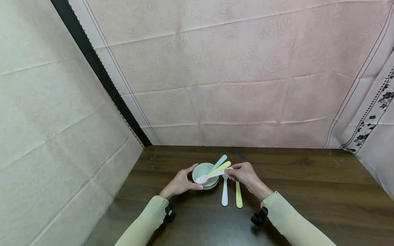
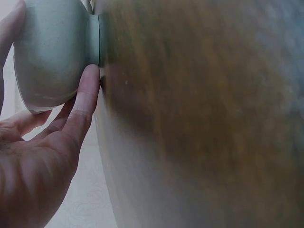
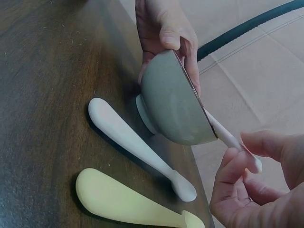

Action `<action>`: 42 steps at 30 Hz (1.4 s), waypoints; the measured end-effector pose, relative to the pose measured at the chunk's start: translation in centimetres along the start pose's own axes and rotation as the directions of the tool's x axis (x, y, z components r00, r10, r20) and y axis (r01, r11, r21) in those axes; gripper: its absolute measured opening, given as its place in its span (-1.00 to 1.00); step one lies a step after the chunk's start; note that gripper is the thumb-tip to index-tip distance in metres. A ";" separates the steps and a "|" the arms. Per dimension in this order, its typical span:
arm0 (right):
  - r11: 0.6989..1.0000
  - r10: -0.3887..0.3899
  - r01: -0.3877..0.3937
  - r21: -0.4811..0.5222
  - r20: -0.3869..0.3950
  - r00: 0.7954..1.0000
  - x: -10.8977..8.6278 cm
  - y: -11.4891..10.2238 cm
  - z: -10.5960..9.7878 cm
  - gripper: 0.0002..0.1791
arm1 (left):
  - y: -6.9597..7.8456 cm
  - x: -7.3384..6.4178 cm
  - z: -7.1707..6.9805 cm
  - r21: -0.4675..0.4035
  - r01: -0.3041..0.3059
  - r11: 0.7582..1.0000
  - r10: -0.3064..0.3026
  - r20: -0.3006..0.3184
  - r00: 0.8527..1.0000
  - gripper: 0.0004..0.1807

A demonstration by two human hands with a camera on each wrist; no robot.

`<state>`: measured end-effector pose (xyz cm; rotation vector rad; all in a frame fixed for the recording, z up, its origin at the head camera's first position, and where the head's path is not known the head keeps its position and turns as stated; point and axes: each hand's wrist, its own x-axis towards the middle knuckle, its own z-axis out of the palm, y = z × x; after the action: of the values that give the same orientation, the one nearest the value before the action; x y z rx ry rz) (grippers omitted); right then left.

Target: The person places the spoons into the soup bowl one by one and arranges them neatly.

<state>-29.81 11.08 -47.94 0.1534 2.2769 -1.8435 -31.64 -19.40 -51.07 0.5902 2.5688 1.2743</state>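
My left hand [image 1: 182, 181] grips a pale green bowl [image 3: 175, 99] from its left side, thumb and fingers spread round the wall. In the left wrist view one fingertip lies beside the bowl's foot. The thumb and fingers of my right hand [image 1: 244, 174] pinch the handle end of a pale pinkish-white spoon [image 1: 212, 176], whose head is over the bowl opening. A light blue spoon [image 1: 221, 160] and a yellow spoon [image 1: 223, 166] lean in the bowl, handles pointing up to the right over the rim.
On the dark wooden table [image 1: 307, 191], a whitish-blue spoon [image 1: 225, 196] and another yellow spoon [image 1: 239, 198] lie side by side just right of the bowl. Pale cloth [image 1: 234, 85] hangs behind the table, with more cloth [image 1: 55, 143] on the left.
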 end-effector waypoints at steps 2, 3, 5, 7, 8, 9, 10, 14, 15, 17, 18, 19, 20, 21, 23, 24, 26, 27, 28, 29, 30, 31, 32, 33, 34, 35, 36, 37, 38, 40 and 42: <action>1.000 0.009 -0.009 -0.002 0.006 1.000 -0.1 0.1 0.0 -0.78 | 0.0 -0.1 0.0 -0.005 0.010 1.000 -0.010 0.000 1.000 0.20; 1.000 0.012 -0.012 0.000 0.008 1.000 -0.1 0.1 0.0 -0.78 | 0.1 -0.1 0.0 -0.004 0.012 1.000 -0.011 0.000 1.000 0.20; 1.000 0.015 -0.015 0.004 0.010 1.000 -0.3 0.2 0.0 -0.77 | 0.1 -0.1 0.1 -0.002 0.013 1.000 -0.013 0.002 1.000 0.20; 1.000 0.012 -0.012 0.004 0.013 1.000 -0.4 0.3 0.0 -0.75 | 0.1 -0.1 0.1 -0.006 0.012 1.000 -0.012 0.004 1.000 0.19; 1.000 0.009 -0.009 0.008 0.013 1.000 -0.4 0.3 0.0 -0.75 | 0.2 -0.1 0.0 -0.008 0.010 1.000 -0.010 0.006 1.000 0.19; 1.000 0.005 -0.005 0.007 0.014 1.000 -0.5 0.3 0.0 -0.74 | 0.2 -0.1 0.0 -0.009 0.008 1.000 -0.008 0.006 1.000 0.19; 1.000 0.002 -0.002 0.007 0.015 1.000 -0.5 0.3 -0.1 -0.74 | 0.2 -0.1 0.0 -0.011 0.006 1.000 -0.006 0.007 1.000 0.19; 1.000 -0.004 0.004 0.007 0.012 1.000 -0.8 0.4 -0.1 -0.73 | 0.1 0.0 0.1 -0.013 -0.004 1.000 0.004 0.002 1.000 0.18; 1.000 -0.004 0.004 0.008 0.009 1.000 -0.9 0.4 -0.1 -0.73 | 0.1 0.0 0.1 -0.010 -0.006 1.000 0.006 0.001 1.000 0.17; 1.000 -0.005 0.005 0.011 0.005 1.000 -1.1 0.5 -0.1 -0.73 | 0.0 0.0 0.1 -0.006 -0.003 1.000 0.003 -0.003 1.000 0.16; 1.000 -0.007 0.007 0.011 0.005 1.000 -1.2 0.5 -0.1 -0.73 | 0.0 0.0 0.1 -0.003 -0.001 1.000 0.001 -0.004 1.000 0.16; 1.000 -0.007 0.007 0.013 0.006 1.000 -1.3 0.5 -0.1 -0.73 | 0.1 0.0 0.1 -0.005 0.003 1.000 -0.003 -0.004 1.000 0.15; 1.000 -0.009 0.009 0.013 0.007 1.000 -1.4 0.6 -0.2 -0.72 | 0.1 0.0 0.1 -0.005 0.005 1.000 -0.005 -0.005 1.000 0.15; 1.000 -0.013 0.013 0.015 0.007 1.000 -1.5 0.6 -0.2 -0.71 | 0.1 0.0 0.1 -0.001 0.005 1.000 -0.005 -0.007 1.000 0.15; 1.000 -0.018 0.018 0.012 0.009 1.000 -1.7 0.7 -0.2 -0.70 | 0.1 0.0 0.1 0.002 0.007 1.000 -0.007 -0.011 1.000 0.14; 1.000 -0.021 0.021 0.008 0.009 1.000 -1.8 0.7 -0.3 -0.70 | 0.2 0.1 0.1 0.006 0.009 1.000 -0.009 -0.012 1.000 0.14; 1.000 -0.027 0.027 0.000 0.008 1.000 -1.9 0.8 -0.3 -0.70 | 0.2 0.1 0.2 0.011 0.015 1.000 -0.015 -0.020 1.000 0.14; 1.000 -0.026 0.026 -0.003 0.004 1.000 -2.0 0.9 -0.3 -0.71 | 0.2 0.1 0.2 0.015 0.018 1.000 -0.018 -0.023 1.000 0.14; 1.000 -0.025 0.025 -0.008 0.001 1.000 -2.0 0.9 -0.4 -0.71 | 0.3 0.0 0.2 0.017 0.025 1.000 -0.025 -0.025 0.999 0.14; 1.000 -0.026 0.026 -0.014 -0.002 1.000 -2.1 1.0 -0.4 -0.71 | 0.3 0.0 0.2 0.020 0.030 0.999 -0.030 -0.026 0.999 0.15; 1.000 -0.021 0.021 -0.018 -0.007 1.000 -2.1 1.1 -0.4 -0.72 | 0.3 0.0 0.3 0.020 0.037 0.999 -0.036 -0.027 0.999 0.16; 1.000 -0.018 0.018 -0.024 -0.011 1.000 -2.2 1.2 -0.4 -0.73 | 0.3 0.0 0.3 0.027 0.038 0.999 -0.037 -0.029 0.999 0.17; 1.000 -0.015 0.014 -0.027 -0.017 1.000 -2.3 1.2 -0.5 -0.73 | 0.3 0.0 0.3 0.033 0.039 0.999 -0.038 -0.029 0.999 0.18; 0.999 -0.013 0.013 -0.034 -0.021 1.000 -2.3 1.2 -0.5 -0.74 | 0.3 0.0 0.4 0.031 0.045 0.998 -0.044 -0.028 0.999 0.20; 0.999 -0.015 0.014 -0.039 -0.023 1.000 -2.4 1.3 -0.5 -0.74 | 0.4 0.0 0.4 0.029 0.051 0.998 -0.051 -0.029 0.998 0.21; 0.999 -0.015 0.014 -0.045 -0.025 1.000 -2.5 1.3 -0.6 -0.74 | 0.4 0.0 0.4 0.026 0.055 0.998 -0.054 -0.030 0.998 0.23; 0.999 -0.016 0.015 -0.049 -0.027 1.000 -2.5 1.3 -0.6 -0.74 | 0.5 0.0 0.4 0.024 0.059 0.998 -0.058 -0.033 0.998 0.25; 0.999 -0.018 0.017 -0.051 -0.028 0.999 -2.6 1.2 -0.6 -0.73 | 0.6 0.1 0.4 0.021 0.061 0.998 -0.060 -0.034 0.998 0.27; 0.998 -0.021 0.019 -0.053 -0.030 0.999 -2.6 1.2 -0.6 -0.73 | 0.6 0.1 0.5 0.016 0.064 0.998 -0.064 -0.034 0.997 0.29; 0.998 -0.023 0.021 -0.055 -0.032 0.999 -2.7 1.2 -0.7 -0.73 | 0.7 0.1 0.6 0.013 0.061 0.998 -0.061 -0.035 0.998 0.32; 0.998 -0.026 0.024 -0.054 -0.034 0.999 -2.9 1.2 -0.8 -0.72 | 0.9 0.2 0.7 0.015 0.051 0.999 -0.051 -0.032 0.998 0.34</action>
<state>-26.84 12.25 -48.25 0.1508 2.3592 -1.8032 -31.35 -18.37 -50.80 0.5081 2.6043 1.2573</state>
